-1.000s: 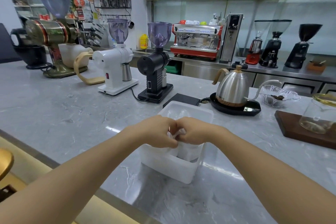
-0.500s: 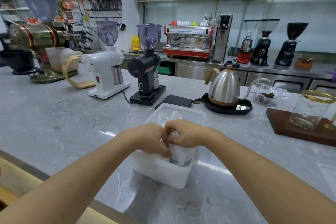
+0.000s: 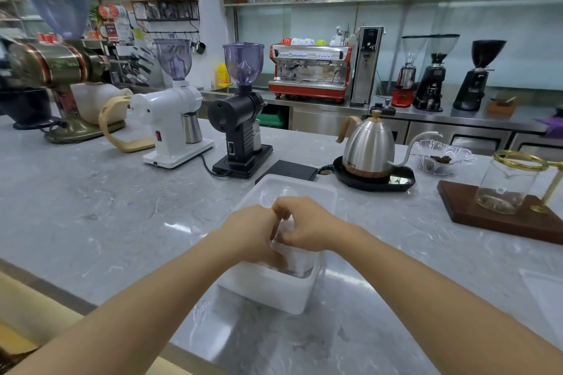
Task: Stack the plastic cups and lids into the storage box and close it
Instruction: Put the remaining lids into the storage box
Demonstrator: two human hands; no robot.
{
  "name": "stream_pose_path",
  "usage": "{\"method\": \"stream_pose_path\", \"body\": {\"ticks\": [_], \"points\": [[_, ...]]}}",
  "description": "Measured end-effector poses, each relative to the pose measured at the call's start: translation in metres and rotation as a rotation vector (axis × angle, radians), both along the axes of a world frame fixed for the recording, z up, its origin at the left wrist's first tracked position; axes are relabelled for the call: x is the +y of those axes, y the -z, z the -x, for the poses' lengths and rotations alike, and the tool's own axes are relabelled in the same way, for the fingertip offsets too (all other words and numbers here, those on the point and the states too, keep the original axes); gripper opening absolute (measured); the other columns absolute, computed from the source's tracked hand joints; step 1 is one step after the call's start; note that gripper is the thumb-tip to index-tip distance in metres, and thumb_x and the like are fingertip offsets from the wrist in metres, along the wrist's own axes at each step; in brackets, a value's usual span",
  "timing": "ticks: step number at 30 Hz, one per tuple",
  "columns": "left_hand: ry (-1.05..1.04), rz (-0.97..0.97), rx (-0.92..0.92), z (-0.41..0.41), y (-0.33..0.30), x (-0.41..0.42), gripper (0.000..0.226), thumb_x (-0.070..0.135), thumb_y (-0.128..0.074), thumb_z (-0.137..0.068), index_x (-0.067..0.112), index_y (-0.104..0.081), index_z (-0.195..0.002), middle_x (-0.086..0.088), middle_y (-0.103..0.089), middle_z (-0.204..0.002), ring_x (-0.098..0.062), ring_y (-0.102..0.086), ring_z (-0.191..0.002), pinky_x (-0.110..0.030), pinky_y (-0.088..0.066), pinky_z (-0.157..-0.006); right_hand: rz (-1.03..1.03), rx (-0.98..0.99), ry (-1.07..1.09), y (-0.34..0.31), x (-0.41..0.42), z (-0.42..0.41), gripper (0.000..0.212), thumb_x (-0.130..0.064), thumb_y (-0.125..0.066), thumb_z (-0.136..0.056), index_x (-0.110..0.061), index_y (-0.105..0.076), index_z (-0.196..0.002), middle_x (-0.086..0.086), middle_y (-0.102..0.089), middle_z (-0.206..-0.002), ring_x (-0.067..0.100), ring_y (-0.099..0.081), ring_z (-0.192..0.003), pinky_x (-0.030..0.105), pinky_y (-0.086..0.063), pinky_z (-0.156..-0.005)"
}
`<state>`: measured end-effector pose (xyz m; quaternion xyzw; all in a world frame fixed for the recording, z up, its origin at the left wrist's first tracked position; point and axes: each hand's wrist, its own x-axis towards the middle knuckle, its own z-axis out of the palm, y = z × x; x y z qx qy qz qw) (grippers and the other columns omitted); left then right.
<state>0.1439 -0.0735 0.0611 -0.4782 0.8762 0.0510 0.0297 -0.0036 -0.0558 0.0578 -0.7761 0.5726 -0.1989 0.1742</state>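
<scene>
1. The left hand [image 3: 253, 231] sits at the centre of the frame, fingers curled down over the near part of the open storage box [image 3: 268, 292]; its fingertips are against the translucent plastic cups [image 3: 297, 259] standing in the box, though how firmly it grips them cannot be told.
2. The right hand [image 3: 307, 227] is just beside the left, knuckle to knuckle, with its fingers and thumb curled round the top of the same plastic cups.
3. The plastic cups stand upright in the near right part of the storage box, their tops hidden by both hands.
4. The storage box is white and translucent, lying on the grey marble counter [image 3: 91, 207] at the centre of the frame, with its far part showing beyond the hands.
5. Just behind the box lies a flat black scale [image 3: 288, 170].
6. To the right of that stands a steel gooseneck kettle [image 3: 368, 148] on a black base.
7. Centre left stand a black grinder [image 3: 240, 119] and a white grinder [image 3: 173, 113].
8. At the right edge a glass jar [image 3: 505, 186] stands on a dark wooden board [image 3: 475, 213].
9. A red espresso machine [image 3: 310, 70] sits on the back counter, upper centre.
</scene>
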Motion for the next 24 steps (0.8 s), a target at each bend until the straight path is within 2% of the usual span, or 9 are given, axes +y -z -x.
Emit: {"method": "stream_pose_path", "body": {"ticks": [2,4,5,9,13,17,21,24], "points": [[0.005,0.069,-0.030,0.003,-0.007,0.006,0.045,0.057,-0.082,-0.069,0.022,-0.062,-0.089,0.004,-0.063,-0.093,-0.018,-0.060,-0.083,-0.029,-0.042,-0.061,0.046,-0.005,0.009,-0.005,0.008,0.000,0.025,-0.014,-0.073,-0.077,-0.018,-0.063,-0.099,0.000,-0.066,-0.100,0.020,-0.062,-0.095,0.033,-0.053,-0.084],[-0.007,0.072,-0.035,0.003,-0.008,0.006,0.044,0.058,-0.081,-0.069,0.024,-0.054,-0.074,0.006,-0.059,-0.088,-0.018,-0.057,-0.079,-0.027,-0.038,-0.057,0.064,0.009,0.001,-0.005,0.008,0.000,0.021,-0.015,-0.072,-0.076,-0.021,-0.062,-0.093,-0.001,-0.066,-0.095,0.020,-0.062,-0.093,0.036,-0.054,-0.084],[-0.012,0.070,-0.029,0.004,-0.008,0.006,0.044,0.058,-0.081,-0.069,0.023,-0.055,-0.074,0.006,-0.057,-0.086,-0.018,-0.057,-0.079,-0.027,-0.037,-0.057,0.075,0.016,-0.003,-0.005,0.009,0.000,0.020,-0.015,-0.072,-0.076,-0.021,-0.062,-0.093,-0.001,-0.066,-0.095,0.020,-0.062,-0.093,0.038,-0.054,-0.084],[-0.023,0.069,0.006,-0.001,-0.001,0.007,0.051,0.059,-0.080,-0.069,0.017,-0.069,-0.097,0.006,-0.059,-0.089,-0.018,-0.059,-0.085,-0.029,-0.042,-0.063,0.067,0.009,0.008,0.000,0.011,0.000,0.024,-0.016,-0.071,-0.077,-0.021,-0.066,-0.099,-0.001,-0.068,-0.097,0.019,-0.064,-0.094,0.039,-0.055,-0.084],[-0.058,0.063,0.062,-0.005,0.003,0.005,0.056,0.058,-0.080,-0.070,0.015,-0.071,-0.105,0.001,-0.070,-0.103,-0.018,-0.065,-0.095,-0.034,-0.055,-0.075,0.050,0.002,0.012,0.000,0.009,0.002,0.029,-0.022,-0.073,-0.078,-0.023,-0.067,-0.106,-0.003,-0.068,-0.097,0.018,-0.065,-0.093,0.039,-0.056,-0.084],[-0.065,0.055,0.101,-0.004,0.001,0.006,0.061,0.061,-0.078,-0.069,0.013,-0.071,-0.106,-0.002,-0.071,-0.105,-0.020,-0.067,-0.096,-0.037,-0.058,-0.081,0.046,0.001,0.016,-0.003,0.011,0.009,0.031,-0.023,-0.073,-0.080,-0.020,-0.067,-0.111,-0.001,-0.071,-0.100,0.018,-0.066,-0.095,0.036,-0.055,-0.086],[0.010,0.117,0.231,0.003,-0.007,0.010,0.044,0.052,-0.074,-0.078,0.022,-0.063,-0.108,0.010,-0.053,-0.099,-0.013,-0.055,-0.094,-0.032,-0.052,-0.083,0.090,-0.210,0.128,-0.005,0.019,0.017,0.019,-0.023,-0.068,-0.084,-0.016,-0.071,-0.102,0.001,-0.076,-0.093,0.015,-0.069,-0.091,0.036,-0.056,-0.088],[0.054,0.178,0.320,0.015,-0.014,0.014,0.034,0.046,-0.070,-0.082,0.025,-0.063,-0.107,0.011,-0.052,-0.100,-0.013,-0.057,-0.101,-0.032,-0.050,-0.087,0.171,-0.311,0.207,-0.009,0.027,0.029,0.013,-0.022,-0.064,-0.084,-0.019,-0.074,-0.092,-0.005,-0.076,-0.086,0.007,-0.069,-0.086,0.033,-0.056,-0.089]]}}
